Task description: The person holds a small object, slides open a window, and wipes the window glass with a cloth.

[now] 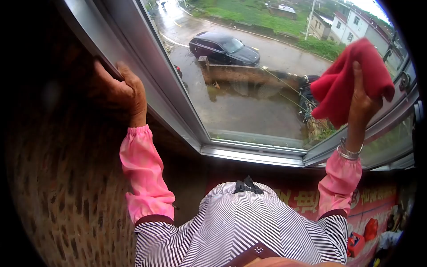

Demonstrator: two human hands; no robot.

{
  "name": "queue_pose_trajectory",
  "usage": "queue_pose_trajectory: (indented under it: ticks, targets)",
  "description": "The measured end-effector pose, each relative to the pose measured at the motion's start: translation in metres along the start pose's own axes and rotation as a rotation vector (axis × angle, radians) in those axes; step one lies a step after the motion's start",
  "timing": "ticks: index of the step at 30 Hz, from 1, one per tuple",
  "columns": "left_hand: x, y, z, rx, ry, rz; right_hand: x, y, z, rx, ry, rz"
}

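Observation:
My right hand (364,104) is raised at the right, closed on a folded red cloth (338,86). The cloth hangs in front of the window's right side, and whether it touches the glass I cannot tell. On the left, my left hand (122,91) grips the outer edge of the silver metal window frame (155,86), its thumb on the near side and some fingers hidden in shadow. Between the hands lies the window pane (249,107), bordered below by the metal sill (253,155).
A brick wall (75,196) runs down the left. Through the glass show a dark car (224,48), a wet road and a low wall (253,74). A second window panel (387,142) angles off at right. Red items (370,229) lie below at the lower right.

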State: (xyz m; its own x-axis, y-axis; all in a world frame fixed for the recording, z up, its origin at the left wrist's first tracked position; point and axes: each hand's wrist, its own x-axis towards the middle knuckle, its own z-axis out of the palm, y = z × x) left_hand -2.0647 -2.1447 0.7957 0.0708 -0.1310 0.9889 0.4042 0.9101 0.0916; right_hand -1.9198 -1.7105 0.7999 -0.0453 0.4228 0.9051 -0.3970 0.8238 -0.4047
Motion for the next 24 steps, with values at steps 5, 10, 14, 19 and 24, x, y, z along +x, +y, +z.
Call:
queue_pose_trajectory:
  ticks: [5,10,14,19,24]
  targets:
    - [-0.003,0.007,0.005,-0.037,0.014,-0.071,-0.008,-0.004,0.028,-0.293,-0.240,-0.453]
    - [-0.003,0.008,0.009,-0.038,0.018,-0.074,-0.060,-0.019,0.056,0.021,-0.414,-0.340]
    - [-0.004,0.002,0.010,-0.017,0.000,-0.044,-0.127,-0.011,0.066,0.197,-0.684,-0.242]
    - [-0.005,0.000,0.007,0.002,-0.007,-0.045,-0.232,0.017,0.040,0.144,-0.963,0.019]
    - [-0.004,-0.001,0.010,-0.037,0.015,-0.063,-0.270,0.026,-0.018,0.029,-1.220,0.300]
